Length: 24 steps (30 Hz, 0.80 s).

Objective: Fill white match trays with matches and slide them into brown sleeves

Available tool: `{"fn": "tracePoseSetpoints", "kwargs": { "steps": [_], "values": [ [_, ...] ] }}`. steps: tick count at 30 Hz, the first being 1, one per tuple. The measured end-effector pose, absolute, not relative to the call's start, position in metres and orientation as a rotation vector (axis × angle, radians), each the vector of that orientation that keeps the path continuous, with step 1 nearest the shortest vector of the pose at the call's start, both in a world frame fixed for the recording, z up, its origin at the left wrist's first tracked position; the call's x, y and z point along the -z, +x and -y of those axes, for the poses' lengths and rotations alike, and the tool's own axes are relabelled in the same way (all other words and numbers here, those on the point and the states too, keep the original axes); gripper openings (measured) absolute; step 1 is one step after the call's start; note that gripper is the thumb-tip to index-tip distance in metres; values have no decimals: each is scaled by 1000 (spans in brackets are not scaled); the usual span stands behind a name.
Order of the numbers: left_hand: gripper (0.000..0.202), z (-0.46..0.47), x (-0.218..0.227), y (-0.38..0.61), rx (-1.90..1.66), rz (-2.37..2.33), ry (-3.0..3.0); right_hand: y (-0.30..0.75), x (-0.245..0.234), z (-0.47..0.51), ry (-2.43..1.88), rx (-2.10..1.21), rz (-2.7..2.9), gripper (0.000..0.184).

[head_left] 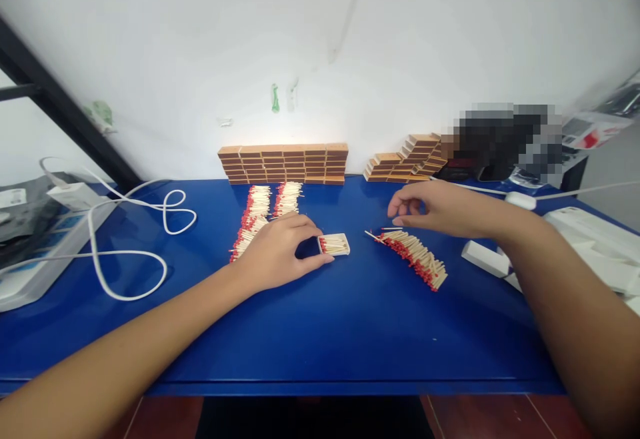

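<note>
A small white matchbox tray (348, 244) lies on the blue table, partly filled with red-headed matches (334, 246). The thumb and fingers of my left hand (283, 249) grip its left end from both sides. My right hand (425, 207) hovers just behind a loose pile of matches (414, 252), its fingers loosely curled and the thumb a little apart. No match shows between its fingers. A single match (391, 228) lies directly below the thumb tip, and another match sticks out at the pile's left end. Behind my left hand are more matches (257, 206) in rows, partly covered by it.
Stacked matchboxes (283, 162) form a low wall at the back, with a stepped stack (407, 159) to its right. White cables (125, 252) and a power strip (60, 246) lie left. A white block (485, 259) and white parts (595, 246) sit right.
</note>
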State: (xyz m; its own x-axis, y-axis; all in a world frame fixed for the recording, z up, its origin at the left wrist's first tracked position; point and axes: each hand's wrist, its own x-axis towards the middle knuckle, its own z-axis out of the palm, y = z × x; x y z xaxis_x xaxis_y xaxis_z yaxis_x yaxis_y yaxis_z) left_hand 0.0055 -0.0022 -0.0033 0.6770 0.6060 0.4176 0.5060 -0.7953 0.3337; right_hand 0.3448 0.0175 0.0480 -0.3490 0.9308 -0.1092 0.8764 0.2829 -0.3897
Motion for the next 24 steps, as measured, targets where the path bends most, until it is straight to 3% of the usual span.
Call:
{"fn": "tracePoseSetpoints", "kwargs": {
  "steps": [7, 16, 24],
  "values": [
    [32, 2, 5, 5, -781, -913, 2694, 339, -40, -19, -1774, -793, 2434, 22],
    [33, 2, 5, 6, -771, -914, 2697, 343, -44, -20, -1740, -859, 2426, 46],
    [33, 2, 5, 6, -769, -921, 2693, 345, -38, -24, -1742, -864, 2422, 43]
  ]
}}
